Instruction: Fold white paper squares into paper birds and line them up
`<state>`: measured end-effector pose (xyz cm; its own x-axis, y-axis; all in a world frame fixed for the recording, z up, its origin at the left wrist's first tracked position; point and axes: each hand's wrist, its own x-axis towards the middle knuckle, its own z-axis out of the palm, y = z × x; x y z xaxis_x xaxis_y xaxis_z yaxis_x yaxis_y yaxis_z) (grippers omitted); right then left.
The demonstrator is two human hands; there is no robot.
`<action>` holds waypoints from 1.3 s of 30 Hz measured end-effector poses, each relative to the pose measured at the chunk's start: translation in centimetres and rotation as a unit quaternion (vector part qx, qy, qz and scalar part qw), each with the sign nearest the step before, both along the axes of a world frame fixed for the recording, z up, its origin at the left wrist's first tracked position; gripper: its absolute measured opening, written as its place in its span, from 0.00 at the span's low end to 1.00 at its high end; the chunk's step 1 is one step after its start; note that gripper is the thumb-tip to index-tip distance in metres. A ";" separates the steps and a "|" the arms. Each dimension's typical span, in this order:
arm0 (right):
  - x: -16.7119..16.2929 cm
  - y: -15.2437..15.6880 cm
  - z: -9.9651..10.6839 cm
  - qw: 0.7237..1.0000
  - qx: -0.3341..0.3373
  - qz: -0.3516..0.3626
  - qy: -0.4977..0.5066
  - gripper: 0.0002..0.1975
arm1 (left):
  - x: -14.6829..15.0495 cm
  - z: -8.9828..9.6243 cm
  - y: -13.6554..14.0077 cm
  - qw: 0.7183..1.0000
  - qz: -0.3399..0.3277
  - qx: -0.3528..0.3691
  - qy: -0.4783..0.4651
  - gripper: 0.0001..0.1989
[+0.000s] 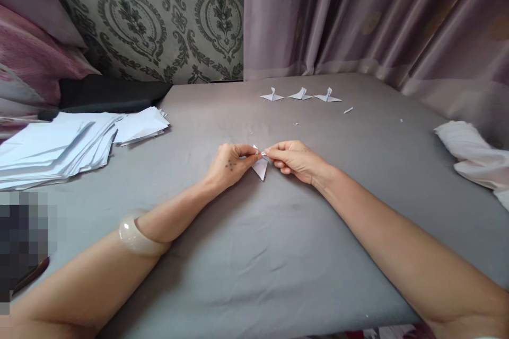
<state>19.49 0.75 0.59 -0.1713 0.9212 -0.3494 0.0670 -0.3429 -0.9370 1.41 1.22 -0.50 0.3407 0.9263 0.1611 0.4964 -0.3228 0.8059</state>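
Observation:
Between my two hands is a small folded white paper piece, one pointed flap hanging toward me. My left hand pinches it from the left with thumb and forefinger. From the right, my right hand pinches its upper part, the other fingers curled in. The fingertips nearly meet and hide the middle of the folds. Farther back stand three folded paper cranes in a row: a left one, a middle one and a right one.
Stacked white paper sheets lie at the left, with a smaller pile beside them. A black cloth is behind. Paper scraps, one a thin strip, dot the grey-covered surface. Crumpled white cloth lies at the right.

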 end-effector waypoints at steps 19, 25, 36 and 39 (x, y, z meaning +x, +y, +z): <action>0.5 -1.0 0.3 0.892 0.332 0.060 -0.300 0.07 | 0.2 0.1 -0.3 0.999 0.008 0.038 -0.004 0.11; 0.7 -0.8 0.1 0.886 0.341 0.065 -0.308 0.06 | 0.3 0.4 -0.4 0.999 0.015 0.044 0.016 0.10; 0.7 -0.6 -0.3 0.892 0.347 0.051 -0.285 0.07 | 0.4 0.4 -0.4 0.999 0.017 0.041 0.016 0.10; 0.7 -0.6 -0.3 0.887 0.357 0.050 -0.288 0.07 | 0.4 0.4 -0.3 0.999 0.013 0.035 0.015 0.12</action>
<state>20.16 0.12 0.29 -0.2474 0.9331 0.2608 0.6024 0.3590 -0.7129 1.79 0.89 -0.09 0.3222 0.9216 0.2163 0.5282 -0.3646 0.7669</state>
